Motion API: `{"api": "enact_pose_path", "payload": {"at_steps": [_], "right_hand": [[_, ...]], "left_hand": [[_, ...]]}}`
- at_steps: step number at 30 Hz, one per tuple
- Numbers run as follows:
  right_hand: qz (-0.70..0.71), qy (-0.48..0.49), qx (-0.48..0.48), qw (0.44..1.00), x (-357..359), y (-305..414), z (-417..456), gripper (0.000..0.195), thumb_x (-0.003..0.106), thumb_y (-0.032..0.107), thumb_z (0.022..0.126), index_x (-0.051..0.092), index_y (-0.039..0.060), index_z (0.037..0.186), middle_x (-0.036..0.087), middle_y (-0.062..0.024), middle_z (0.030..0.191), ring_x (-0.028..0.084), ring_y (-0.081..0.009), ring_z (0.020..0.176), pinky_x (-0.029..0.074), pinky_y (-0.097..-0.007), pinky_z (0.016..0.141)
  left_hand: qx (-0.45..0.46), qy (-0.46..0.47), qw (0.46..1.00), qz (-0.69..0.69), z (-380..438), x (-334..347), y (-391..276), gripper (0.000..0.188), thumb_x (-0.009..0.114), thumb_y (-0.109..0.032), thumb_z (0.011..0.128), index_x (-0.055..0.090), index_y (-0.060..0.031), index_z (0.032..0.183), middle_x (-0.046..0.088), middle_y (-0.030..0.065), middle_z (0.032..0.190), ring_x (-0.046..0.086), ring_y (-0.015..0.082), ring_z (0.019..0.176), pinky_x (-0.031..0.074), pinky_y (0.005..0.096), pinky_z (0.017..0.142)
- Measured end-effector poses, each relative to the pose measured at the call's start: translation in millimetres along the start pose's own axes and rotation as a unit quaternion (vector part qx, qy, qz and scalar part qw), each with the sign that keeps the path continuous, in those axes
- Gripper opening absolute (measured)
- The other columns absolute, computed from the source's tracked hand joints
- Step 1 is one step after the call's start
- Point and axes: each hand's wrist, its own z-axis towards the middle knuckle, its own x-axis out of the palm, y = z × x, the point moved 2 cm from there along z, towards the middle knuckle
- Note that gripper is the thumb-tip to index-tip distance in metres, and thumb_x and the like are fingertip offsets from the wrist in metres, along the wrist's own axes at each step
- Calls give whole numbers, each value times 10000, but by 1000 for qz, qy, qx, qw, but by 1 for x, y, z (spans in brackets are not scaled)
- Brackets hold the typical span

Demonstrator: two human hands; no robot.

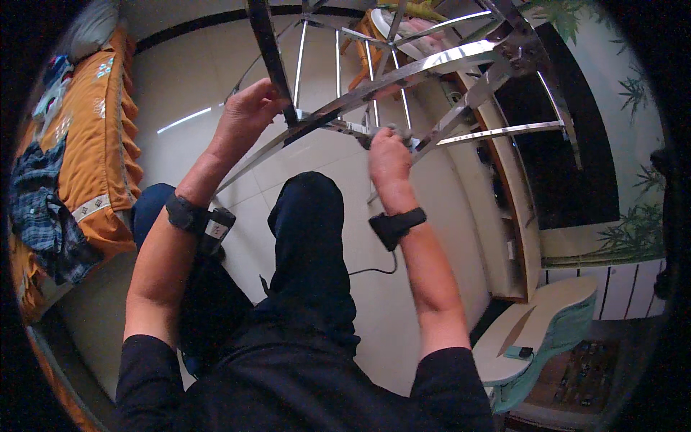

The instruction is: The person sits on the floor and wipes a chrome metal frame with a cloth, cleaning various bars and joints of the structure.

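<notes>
A shiny metal tube frame [356, 97] with crossing bars and thin rods stands before me. My left hand [251, 110] is at a dark upright tube [272, 59], its fingers bent against the edge near the lower joint. To the right, my right hand [390, 154] holds a grey cloth [397, 132], partly hidden by the fingers, against a short flat crossbar [340, 126]. Both wrists wear black straps with small devices.
At the left stands a bed with an orange cover [94, 146] and a plaid garment [46, 210]. A wooden chair [367, 46] is behind the frame. On the right are a long low cabinet [488, 178] and a curved table [540, 329] bearing a small dark device.
</notes>
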Motion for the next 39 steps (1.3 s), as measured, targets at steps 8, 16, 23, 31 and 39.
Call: {"api": "enact_pose_path", "payload": {"at_steps": [8, 16, 23, 31, 39], "right_hand": [[408, -58, 62, 909, -7, 37, -20, 398, 726, 182, 852, 473, 20, 1113, 675, -229, 957, 669, -425, 868, 537, -480, 730], [892, -38, 286, 348, 80, -7, -38, 267, 523, 109, 976, 506, 77, 1241, 651, -125, 1160, 680, -309, 1035, 624, -490, 768], [920, 19, 251, 300, 68, 30, -30, 399, 384, -22, 972, 500, 139, 1318, 589, -141, 1292, 607, -315, 1185, 580, -555, 899], [944, 125, 185, 242, 53, 78, -11, 391, 403, -23, 976, 486, 107, 1335, 603, -122, 1269, 612, -287, 1174, 573, -560, 899], [944, 170, 137, 247, 43, 130, -6, 247, 457, 35, 970, 557, 30, 1196, 646, -119, 1123, 657, -255, 1034, 570, -423, 841]], "left_hand": [[-34, -9, 999, 6, 0, -5, 3, 135, 648, -70, 944, 661, -76, 1079, 685, 12, 920, 629, 107, 840, 527, 273, 691], [-27, 19, 999, -2, 0, -5, -1, 149, 646, -60, 938, 658, -68, 1086, 676, -3, 924, 620, 96, 831, 527, 269, 689], [-41, 17, 999, 9, -2, -4, -4, 178, 636, -49, 939, 647, -65, 1116, 678, -7, 939, 619, 84, 833, 530, 259, 691], [-39, 20, 999, 31, -3, -8, -8, 165, 645, -74, 949, 648, -72, 1113, 689, 5, 962, 626, 90, 830, 533, 261, 692], [-40, 6, 999, 12, -4, -6, 4, 173, 654, -52, 936, 652, -64, 1108, 688, 4, 951, 643, 91, 855, 544, 253, 704]]}}
